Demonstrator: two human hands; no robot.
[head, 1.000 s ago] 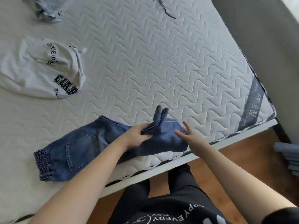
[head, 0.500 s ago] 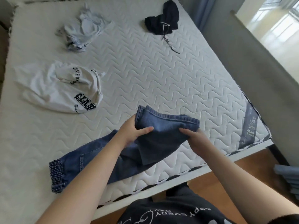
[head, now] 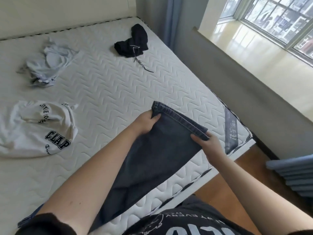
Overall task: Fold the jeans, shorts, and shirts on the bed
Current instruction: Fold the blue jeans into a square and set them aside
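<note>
Dark blue jeans (head: 157,156) hang lifted above the near edge of the white quilted mattress (head: 110,92). My left hand (head: 145,122) grips the left end of their top hem. My right hand (head: 207,144) pinches the right end of the same hem. The cloth slopes down from the hem toward me, and its lower end is hidden behind my left forearm. A white shirt with black lettering (head: 39,131) lies crumpled at the left. A pale grey garment (head: 48,65) is bunched at the back left. A black garment with a drawstring (head: 132,42) lies at the back.
The mattress corner with a grey label (head: 232,131) is just right of my right hand. Beyond it run a grey wall and a window sill (head: 254,48). Wooden floor (head: 225,189) and a stack of blue-grey slats (head: 294,173) lie at the lower right.
Both hands have raised the jeans' hem higher off the mattress and spread it wider between them. The camera has tilted up, bringing the window and far wall into view.
</note>
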